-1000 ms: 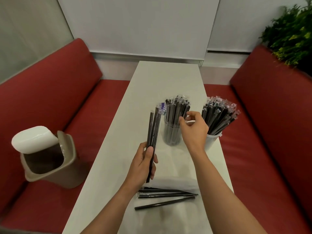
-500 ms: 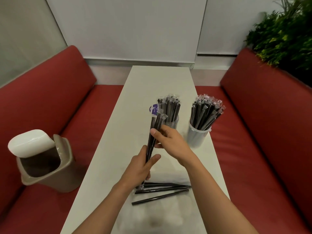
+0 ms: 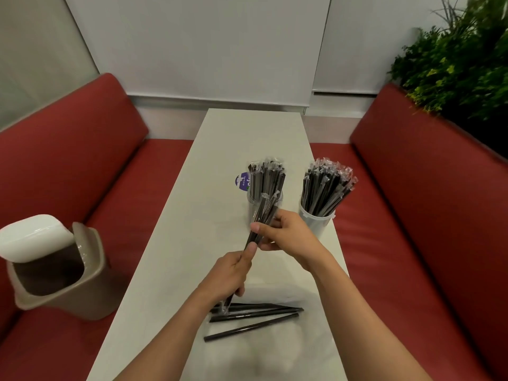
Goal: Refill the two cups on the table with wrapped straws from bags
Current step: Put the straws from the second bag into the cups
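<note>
Just below the centre of the frame, both hands hold one bundle of wrapped straws [image 3: 263, 217], which slants from lower left up to the right over the white table [image 3: 170, 257]. The left hand [image 3: 231, 273] is curled round the bundle's lower part with the thumb lying up along it, and the bundle's bottom end pokes out under the palm. The right hand [image 3: 286, 235] pinches the middle of the bundle between thumb and fingers. The bundle's top end lies in front of the clear cup [image 3: 252, 207], which is packed with upright black straws in clear wrappers; whether the two touch cannot be told. A purple round label [image 3: 242, 181] shows at that cup's left side. Just right of it stands the white cup [image 3: 316, 224], also full, its straws fanning toward the upper right. In the lower centre, a few loose straws [image 3: 255, 312] lie flat on the table, running nearly across the frame. A red bench [image 3: 82, 160] flanks the table on the left with a brown swing-lid bin [image 3: 55, 270] sitting on it, and another red bench [image 3: 412, 202] runs along the right, with a green plant [image 3: 453, 64] in the upper right corner
</note>
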Demonstrator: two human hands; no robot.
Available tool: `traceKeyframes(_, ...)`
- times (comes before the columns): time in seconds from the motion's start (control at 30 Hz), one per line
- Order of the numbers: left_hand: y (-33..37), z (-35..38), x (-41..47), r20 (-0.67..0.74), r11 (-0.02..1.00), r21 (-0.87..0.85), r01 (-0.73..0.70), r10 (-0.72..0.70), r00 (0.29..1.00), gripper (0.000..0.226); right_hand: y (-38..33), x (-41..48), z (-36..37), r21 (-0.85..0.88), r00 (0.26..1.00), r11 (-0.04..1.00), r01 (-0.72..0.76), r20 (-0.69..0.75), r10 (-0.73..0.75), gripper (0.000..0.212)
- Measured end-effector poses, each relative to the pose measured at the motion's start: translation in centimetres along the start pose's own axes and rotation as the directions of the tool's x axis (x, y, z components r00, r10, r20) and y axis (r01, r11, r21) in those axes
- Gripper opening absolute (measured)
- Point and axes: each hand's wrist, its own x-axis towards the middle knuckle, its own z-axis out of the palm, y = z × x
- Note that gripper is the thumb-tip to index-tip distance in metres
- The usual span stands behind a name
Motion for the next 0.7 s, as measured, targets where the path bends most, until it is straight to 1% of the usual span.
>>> traceKeyframes(0.07,0.3,-0.2,0.3,0.064,0.997,-0.070,0.024,-0.019,0.998,0.073,-0.1,0.1,-0.2,0.003,1.000,1.000,-0.002,-0.004,0.002,0.024)
traceKeyframes(0.1,0.4,-0.2,0.4,0.072,0.994,-0.108,0.026,-0.018,0.997,0.074,-0.3,0.1,-0.2,-0.011,0.999,1.000,0.010,-0.034,-0.010,0.020)
traceKeyframes(0.13,0.7,-0.4,0.6,0.059,0.989,-0.148,0.022,-0.013,0.998,0.076,-0.4,0.3,-0.2,-0.038,0.996,0.999,0.030,-0.083,-0.033,0.016)
traceKeyframes(0.2,0.8,-0.7,1.5,-0.050,0.987,-0.157,-0.040,0.032,0.998,0.075,-1.2,0.9,-0.6,-0.139,0.970,0.986,0.089,-0.212,-0.118,0.009)
traceKeyframes(0.27,0.7,-1.2,2.8,-0.245,0.991,-0.055,-0.125,0.108,0.964,0.058,-2.7,1.8,-1.7,-0.294,0.897,0.942,0.159,-0.355,-0.263,0.009)
traceKeyframes(0.3,0.5,-1.4,3.6,-0.347,0.987,0.019,-0.157,0.154,0.925,0.047,-3.6,2.0,-2.4,-0.348,0.847,0.919,0.186,-0.418,-0.330,0.011)
traceKeyframes(0.33,0.5,-1.6,4.3,-0.420,0.977,0.100,-0.189,0.213,0.882,0.038,-4.6,2.1,-3.1,-0.378,0.788,0.902,0.209,-0.482,-0.384,0.014)
traceKeyframes(0.4,0.9,-1.8,5.7,-0.460,0.938,0.243,-0.247,0.336,0.822,0.027,-6.1,2.2,-4.2,-0.403,0.662,0.880,0.253,-0.591,-0.461,0.018)
traceKeyframes(0.43,1.1,-1.7,6.3,-0.452,0.915,0.299,-0.272,0.387,0.804,0.025,-6.6,2.2,-4.5,-0.418,0.617,0.869,0.265,-0.619,-0.486,0.020)
traceKeyframes(0.47,1.4,-1.5,6.8,-0.440,0.890,0.349,-0.293,0.432,0.788,0.023,-6.7,2.4,-4.7,-0.435,0.596,0.859,0.268,-0.626,-0.503,0.022)
traceKeyframes(0.5,1.6,-1.3,7.5,-0.424,0.866,0.396,-0.305,0.467,0.776,0.023,-6.7,2.6,-4.7,-0.450,0.595,0.851,0.269,-0.617,-0.515,0.024)
traceKeyframes(0.57,2.1,-0.9,8.8,-0.385,0.828,0.471,-0.306,0.505,0.773,0.027,-6.2,3.1,-4.7,-0.489,0.620,0.834,0.256,-0.579,-0.530,0.024)
traceKeyframes(0.63,2.1,-0.7,10.0,-0.339,0.809,0.513,-0.287,0.498,0.798,0.035,-5.7,3.6,-4.5,-0.543,0.655,0.807,0.230,-0.527,-0.542,0.028)
traceKeyframes(0.7,1.7,-0.6,11.0,-0.304,0.812,0.515,-0.274,0.472,0.828,0.038,-5.0,4.4,-4.4,-0.588,0.697,0.780,0.216,-0.467,-0.544,0.035)
